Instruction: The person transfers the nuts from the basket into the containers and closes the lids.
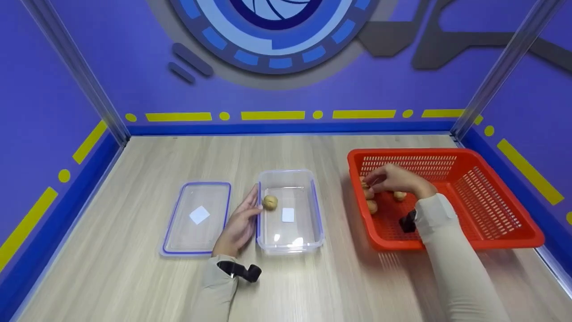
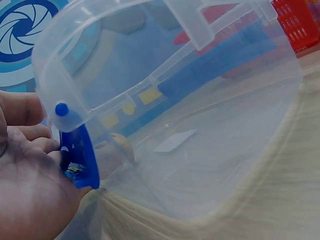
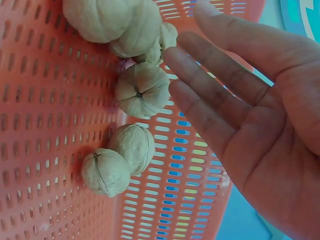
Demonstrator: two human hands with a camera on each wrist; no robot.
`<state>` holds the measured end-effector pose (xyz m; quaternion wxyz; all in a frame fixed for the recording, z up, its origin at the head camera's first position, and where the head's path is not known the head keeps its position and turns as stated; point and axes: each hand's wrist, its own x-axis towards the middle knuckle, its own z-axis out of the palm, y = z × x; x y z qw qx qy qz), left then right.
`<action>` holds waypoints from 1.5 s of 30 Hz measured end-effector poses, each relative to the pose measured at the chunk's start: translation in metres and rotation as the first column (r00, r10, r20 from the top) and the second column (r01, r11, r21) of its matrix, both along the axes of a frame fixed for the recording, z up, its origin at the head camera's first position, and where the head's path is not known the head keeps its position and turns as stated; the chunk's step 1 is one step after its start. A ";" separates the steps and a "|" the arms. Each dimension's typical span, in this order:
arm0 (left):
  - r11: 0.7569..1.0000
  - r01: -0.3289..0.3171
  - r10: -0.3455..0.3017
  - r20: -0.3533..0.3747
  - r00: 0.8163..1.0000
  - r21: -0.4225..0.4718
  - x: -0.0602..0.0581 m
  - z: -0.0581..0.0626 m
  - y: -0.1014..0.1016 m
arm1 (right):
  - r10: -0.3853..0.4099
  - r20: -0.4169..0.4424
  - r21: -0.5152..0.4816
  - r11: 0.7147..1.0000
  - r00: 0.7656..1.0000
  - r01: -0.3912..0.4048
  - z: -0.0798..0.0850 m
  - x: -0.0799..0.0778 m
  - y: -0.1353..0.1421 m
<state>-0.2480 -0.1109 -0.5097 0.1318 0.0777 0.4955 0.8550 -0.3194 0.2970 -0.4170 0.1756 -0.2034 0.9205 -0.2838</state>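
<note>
My left hand (image 1: 237, 228) holds the left side of a clear plastic food container (image 1: 301, 232), thumb at the rim and fingers along the outer wall. In the left wrist view, those fingers lie beside the blue latch (image 2: 82, 155). One walnut (image 1: 270, 202) sits inside, against the container's left wall. Over on the right, my right hand (image 1: 397, 181) reaches into a red plastic basket (image 1: 464, 219). Its fingers are spread and nearly straight in the right wrist view, tips close beside a walnut (image 3: 142, 90), with nothing held. Several walnuts lie along the basket's wall.
Left of my left hand, a clear lid (image 1: 183, 237) with a blue seal lies flat on the wooden table (image 1: 134, 268). Blue-purple panels (image 1: 286, 100) enclose the back and sides. The basket stands near the right panel, its perforated walls rising around my right hand.
</note>
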 end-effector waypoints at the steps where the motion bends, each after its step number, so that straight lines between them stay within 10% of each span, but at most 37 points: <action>1: 1.000 0.003 -0.003 -0.003 1.000 0.001 0.000 0.000 0.000 | -0.004 0.001 0.006 1.000 1.000 0.004 0.000 0.000 0.000; 45: 1.000 -0.013 0.013 0.027 1.000 0.010 0.001 0.001 0.000 | -0.005 0.066 0.098 0.995 0.998 -0.001 -0.013 0.001 -0.004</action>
